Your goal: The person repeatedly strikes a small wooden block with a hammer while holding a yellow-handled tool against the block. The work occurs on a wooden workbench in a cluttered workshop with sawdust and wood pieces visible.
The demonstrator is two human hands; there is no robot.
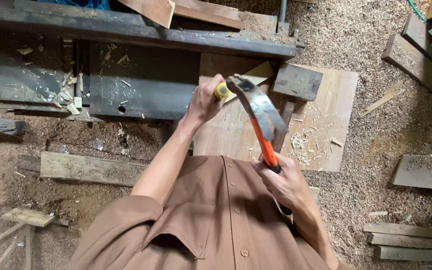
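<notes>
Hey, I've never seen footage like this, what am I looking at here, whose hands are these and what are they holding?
This is one picture from a camera worn on a person's head, looking straight down, so the brown shirt at the bottom is their own chest. There is no machine arm: both hands are the wearer's. The right hand grips the orange handle of a hammer, whose metal head is raised. The left hand holds a tool with a yellow end; I cannot tell what kind. Below lies a plywood board scattered with wood chips, beside a dark metal bench. The floor is covered in sawdust, with planks lying about.
</notes>
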